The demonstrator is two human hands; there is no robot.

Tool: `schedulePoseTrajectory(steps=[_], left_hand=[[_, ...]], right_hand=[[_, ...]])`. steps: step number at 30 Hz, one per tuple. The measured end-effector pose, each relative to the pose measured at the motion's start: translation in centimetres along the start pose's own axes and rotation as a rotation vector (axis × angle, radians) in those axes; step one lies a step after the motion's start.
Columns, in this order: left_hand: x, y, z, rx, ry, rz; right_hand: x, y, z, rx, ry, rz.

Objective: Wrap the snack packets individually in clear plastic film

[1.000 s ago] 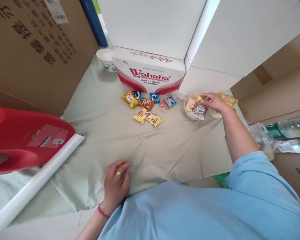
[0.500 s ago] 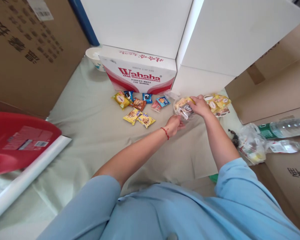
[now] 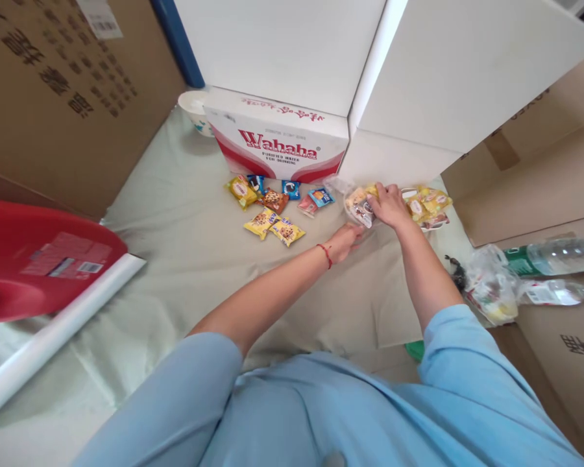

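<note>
A clear plastic container [image 3: 347, 206] lies ahead of me with snack packets inside, one of them a brown-and-silver snack packet [image 3: 361, 211]. My left hand [image 3: 345, 242] is closed on the container's near edge, its fingertips partly hidden. From the right, my right hand [image 3: 389, 205] reaches over the container, fingers bent onto the brown-and-silver packet. Left of the hands lie yellow cookie packets [image 3: 286, 231], a brown packet [image 3: 275, 200], blue packets [image 3: 291, 189] and a pink packet [image 3: 307, 205]. Beyond my right hand, yellow packets [image 3: 429, 201] rest on a white dish [image 3: 440, 224].
A Wahaha water carton [image 3: 277, 143] stands at the back beside a white bowl [image 3: 193, 104]. Cardboard boxes [image 3: 78, 97] flank both sides. A red plastic object [image 3: 43, 259] and a white roll [image 3: 68, 331] lie left. Plastic bottles [image 3: 564, 256] and a plastic bag [image 3: 491, 285] lie right.
The camera view has shifted slightly. My right hand has closed in further over the brown packet, while my left hand stays at the container's near edge.
</note>
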State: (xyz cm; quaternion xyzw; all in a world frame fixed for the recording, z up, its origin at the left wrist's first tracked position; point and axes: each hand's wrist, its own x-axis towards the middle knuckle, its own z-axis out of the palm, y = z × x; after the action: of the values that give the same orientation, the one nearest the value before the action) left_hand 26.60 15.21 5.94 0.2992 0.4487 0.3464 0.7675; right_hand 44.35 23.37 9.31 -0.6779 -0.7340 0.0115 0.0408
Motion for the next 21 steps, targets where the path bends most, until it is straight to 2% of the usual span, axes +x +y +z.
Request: schedulePoseTrajectory(steps=[3, 7, 9, 13, 15, 17, 19, 21], left_hand=[[-3.5, -1.0, -3.8, 0.076, 0.01, -0.004], [-8.3, -2.6, -8.3, 0.134, 0.031, 0.024], [-10.3, -3.1, -9.9, 0.148, 0.046, 0.04], [-14.7, -3.6, -12.9, 0.269, 0.044, 0.116], [-17.4, -4.0, -14.8, 0.386, 0.112, 0.194], [-20.3, -4.6, -16.7, 0.446, 0.195, 0.214], [-23.1, -5.7, -18.7, 0.476, 0.296, 0.196], [-25.3, -7.0, -20.3, 0.466, 0.405, 0.17]], right_hand=[[0.5, 1.9, -0.9, 0.096, -0.016, -0.008], [1.2, 2.7, -2.2, 0.146, 0.07, 0.044], [0.9, 1.3, -1.8, 0.112, 0.071, 0.042], [-1.6, -2.9, 0.8, -0.023, 0.089, -0.02], [-2.9, -4.0, 1.6, -0.067, 0.109, -0.016], [-3.5, -4.3, 1.3, -0.074, 0.083, -0.01], [-3.2, -4.1, 0.2, -0.069, 0.072, -0.021], [-2.1, -4.4, -1.3, -0.063, 0.133, -0.046]])
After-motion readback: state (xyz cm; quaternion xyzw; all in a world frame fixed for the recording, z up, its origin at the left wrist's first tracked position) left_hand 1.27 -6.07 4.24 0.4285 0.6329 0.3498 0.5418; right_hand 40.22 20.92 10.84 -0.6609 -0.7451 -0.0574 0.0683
